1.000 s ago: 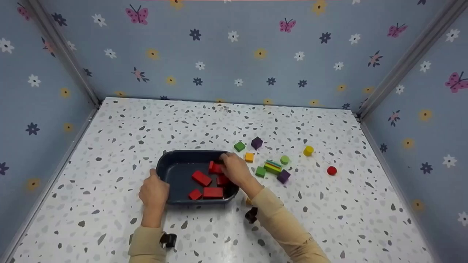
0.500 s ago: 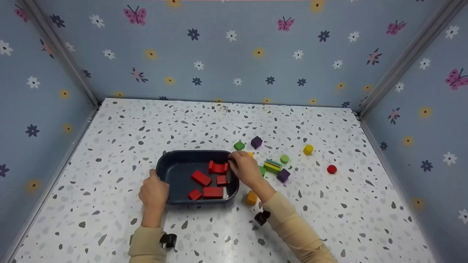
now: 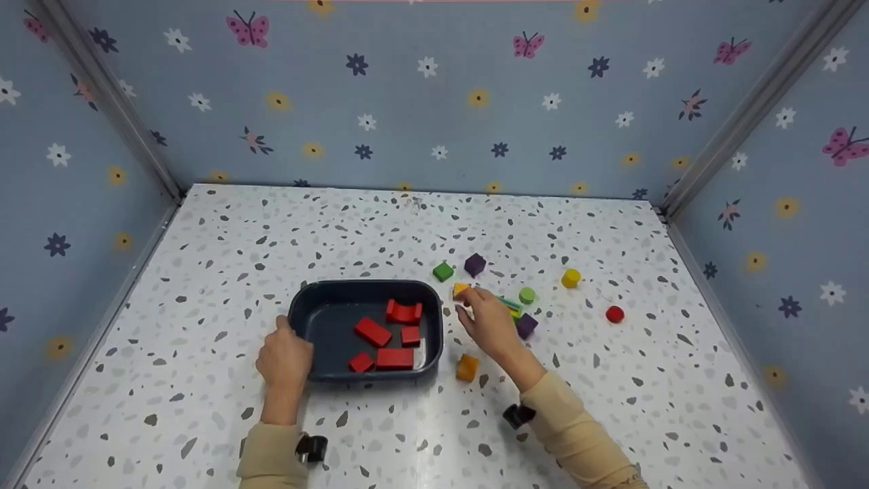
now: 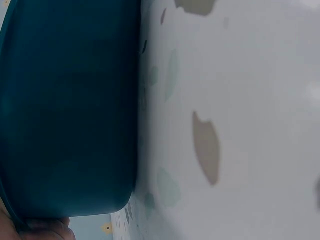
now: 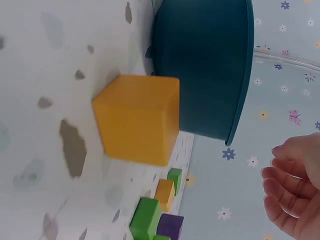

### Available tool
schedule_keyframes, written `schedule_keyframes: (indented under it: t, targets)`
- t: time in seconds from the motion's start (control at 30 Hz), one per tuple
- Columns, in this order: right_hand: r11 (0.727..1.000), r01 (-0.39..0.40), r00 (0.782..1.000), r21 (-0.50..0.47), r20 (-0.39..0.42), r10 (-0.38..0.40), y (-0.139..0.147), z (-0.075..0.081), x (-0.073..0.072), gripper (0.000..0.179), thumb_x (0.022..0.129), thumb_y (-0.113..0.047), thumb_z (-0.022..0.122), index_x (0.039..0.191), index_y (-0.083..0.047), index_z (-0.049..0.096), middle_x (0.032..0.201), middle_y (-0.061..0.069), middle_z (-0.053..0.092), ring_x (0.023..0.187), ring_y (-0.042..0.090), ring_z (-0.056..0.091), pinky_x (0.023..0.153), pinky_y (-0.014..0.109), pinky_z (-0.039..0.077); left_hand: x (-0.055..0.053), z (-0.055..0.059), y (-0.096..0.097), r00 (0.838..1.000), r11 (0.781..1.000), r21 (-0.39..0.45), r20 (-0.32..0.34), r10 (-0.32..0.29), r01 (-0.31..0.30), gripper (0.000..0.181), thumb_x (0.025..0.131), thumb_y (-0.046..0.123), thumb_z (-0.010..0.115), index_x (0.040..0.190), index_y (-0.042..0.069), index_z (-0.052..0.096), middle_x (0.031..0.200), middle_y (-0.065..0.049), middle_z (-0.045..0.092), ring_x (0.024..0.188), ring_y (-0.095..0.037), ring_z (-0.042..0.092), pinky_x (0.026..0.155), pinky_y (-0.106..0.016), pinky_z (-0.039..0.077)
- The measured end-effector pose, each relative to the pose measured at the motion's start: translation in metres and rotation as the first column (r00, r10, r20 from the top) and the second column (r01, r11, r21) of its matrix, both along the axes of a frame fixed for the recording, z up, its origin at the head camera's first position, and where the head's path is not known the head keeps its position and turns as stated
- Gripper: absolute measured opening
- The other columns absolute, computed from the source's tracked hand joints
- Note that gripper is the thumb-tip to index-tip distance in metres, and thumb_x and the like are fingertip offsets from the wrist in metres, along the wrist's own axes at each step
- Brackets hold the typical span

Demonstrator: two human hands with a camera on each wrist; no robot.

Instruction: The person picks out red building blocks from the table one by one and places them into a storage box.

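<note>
My left hand (image 3: 285,354) grips the left end of a dark blue tray (image 3: 360,293); in the left wrist view its fingers (image 4: 47,231) curl at the tray's edge. Inside the tray lie several red blocks, among them an arched one (image 3: 404,313) and a flat oblong one (image 3: 395,358). Just right of the tray, my right hand (image 3: 494,326) hovers over loose blocks with nothing in its grasp. Its fingers look relaxed and bent in the right wrist view. Near its fingertips is a small orange-yellow block (image 3: 460,290); a larger orange block (image 3: 467,367) sits nearer me.
Around the right hand lie a green block (image 3: 442,272), purple blocks (image 3: 475,265), a light green cylinder (image 3: 527,295) and a striped piece (image 3: 510,307), partly hidden. Farther right are a yellow cylinder (image 3: 571,278) and a red piece (image 3: 614,314). Patterned walls (image 3: 434,122) enclose the speckled table.
My right hand has let go of a red block in the tray and moved right, out past the rim to the loose blocks. The left hand has kept its place on the tray.
</note>
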State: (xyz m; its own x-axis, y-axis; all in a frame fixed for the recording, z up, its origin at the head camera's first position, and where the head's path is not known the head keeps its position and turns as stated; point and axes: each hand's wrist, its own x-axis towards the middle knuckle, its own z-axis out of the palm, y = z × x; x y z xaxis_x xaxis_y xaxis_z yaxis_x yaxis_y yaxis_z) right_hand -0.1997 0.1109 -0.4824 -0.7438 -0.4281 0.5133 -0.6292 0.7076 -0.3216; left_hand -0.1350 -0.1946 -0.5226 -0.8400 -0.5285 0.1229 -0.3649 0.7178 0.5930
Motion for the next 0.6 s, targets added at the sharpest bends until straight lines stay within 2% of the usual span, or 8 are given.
schedule_keyframes:
  t: [0.27, 0.6]
  targets:
    - [0.996, 0.065, 0.996, 0.055, 0.056, -0.068, 0.029, 0.003, 0.008, 0.011, 0.08, -0.009, 0.062, 0.09, -0.005, 0.059, 0.081, 0.005, 0.059, 0.07, 0.017, 0.057, 0.061, 0.031, 0.046, 0.0, -0.001, 0.0, 1.0, 1.0, -0.01, -0.005, 0.006, -0.006, 0.026, 0.072, 0.0, 0.05, 0.097, -0.003, 0.048, 0.075, -0.033, 0.056, 0.063, -0.049, 0.054, 0.048, -0.054, 0.038]
    - [0.988, 0.123, 0.992, 0.097, 0.019, -0.126, 0.066, 0.0, 0.009, 0.017, 0.075, -0.003, 0.066, 0.089, -0.004, 0.058, 0.083, 0.007, 0.059, 0.071, 0.021, 0.059, 0.062, 0.035, 0.046, 0.0, 0.0, 0.0, 1.0, 1.0, -0.011, 0.005, -0.002, 0.003, 0.027, 0.073, 0.0, 0.049, 0.099, -0.003, 0.048, 0.076, -0.033, 0.056, 0.063, -0.049, 0.054, 0.048, -0.054, 0.038]
